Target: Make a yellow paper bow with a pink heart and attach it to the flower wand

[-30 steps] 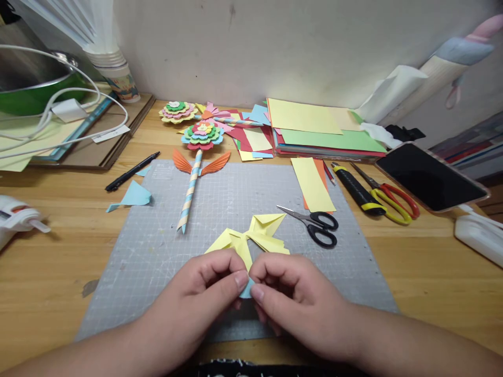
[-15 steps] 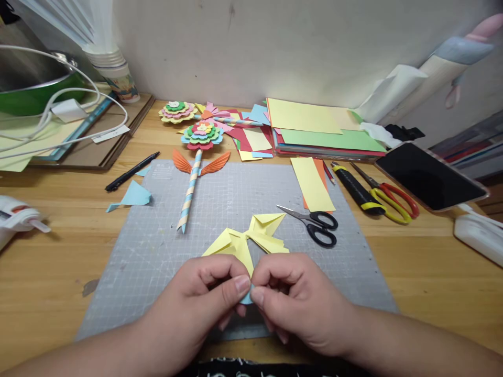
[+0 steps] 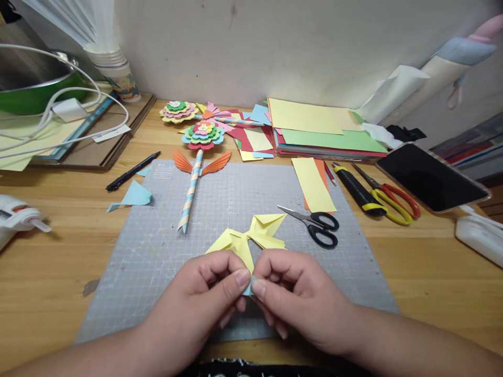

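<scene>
Between the thumbs and fingertips of my left hand (image 3: 218, 290) and my right hand (image 3: 293, 293) is a small piece of light blue paper (image 3: 248, 290). Both hands are closed in a pinch on it, side by side, hiding most of it. Just beyond them lies a folded yellow paper shape (image 3: 265, 233) with pointed lobes, partly covered by my fingers. Black-handled scissors (image 3: 323, 229) rest on the grey cutting mat (image 3: 157, 262), right of the yellow shape. A paper flower (image 3: 203, 135) with a striped stem and orange pleated leaves lies at the mat's far left.
Yellow and orange paper strips (image 3: 314, 184), a black-and-yellow tool (image 3: 357, 191), more scissors (image 3: 396, 204) and a phone (image 3: 434, 177) lie to the right. At left are a pen (image 3: 132, 172), a blue paper scrap (image 3: 136, 193) and a glue gun (image 3: 19, 215). Stacked coloured paper (image 3: 330, 139) stands behind.
My hands have risen slightly, away from me, with the blue paper still pinched between them. Less of the blue piece shows below my thumbs. The other things stay in place.
</scene>
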A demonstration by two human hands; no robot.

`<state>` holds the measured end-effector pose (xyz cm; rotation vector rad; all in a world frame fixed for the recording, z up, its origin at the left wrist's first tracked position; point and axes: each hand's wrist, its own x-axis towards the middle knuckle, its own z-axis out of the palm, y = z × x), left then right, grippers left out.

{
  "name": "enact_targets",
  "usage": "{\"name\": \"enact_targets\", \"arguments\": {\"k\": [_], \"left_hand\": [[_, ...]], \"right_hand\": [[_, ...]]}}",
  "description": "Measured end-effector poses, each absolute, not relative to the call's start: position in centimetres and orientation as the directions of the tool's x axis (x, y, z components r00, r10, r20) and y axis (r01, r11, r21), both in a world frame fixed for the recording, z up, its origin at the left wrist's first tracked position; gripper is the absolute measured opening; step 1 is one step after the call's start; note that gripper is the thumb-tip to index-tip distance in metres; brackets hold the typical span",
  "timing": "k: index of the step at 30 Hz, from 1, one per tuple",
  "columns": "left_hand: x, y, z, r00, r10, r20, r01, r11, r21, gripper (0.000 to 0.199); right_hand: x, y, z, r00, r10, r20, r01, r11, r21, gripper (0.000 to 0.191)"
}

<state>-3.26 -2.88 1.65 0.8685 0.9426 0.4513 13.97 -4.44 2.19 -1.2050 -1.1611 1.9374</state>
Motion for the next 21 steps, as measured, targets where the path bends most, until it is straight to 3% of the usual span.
{"name": "enact_targets", "arguments": {"k": [6, 13, 21], "left_hand": [[-3.30, -2.47, 2.08, 0.504, 0.742, -0.442, 0.065, 0.478, 0.876, 0.030], [-3.96, -2.30, 2.19, 0.365, 0.857, -0.363, 0.009, 0.387, 0.922, 0.025], [-3.49, -1.90, 2.36, 0.373, 0.902, -0.216, 0.097, 0.194, 0.976, 0.019]], "right_hand": [[14.21, -4.22, 2.25, -0.400, 0.808, -0.433, -0.061, -0.495, -0.867, 0.021], [14.39, -4.46, 2.05, -0.245, 0.902, -0.356, -0.151, -0.398, -0.905, 0.023], [13.74, -4.47, 1.72, -0.298, 0.845, -0.443, 0.006, -0.463, -0.886, 0.029]]}}
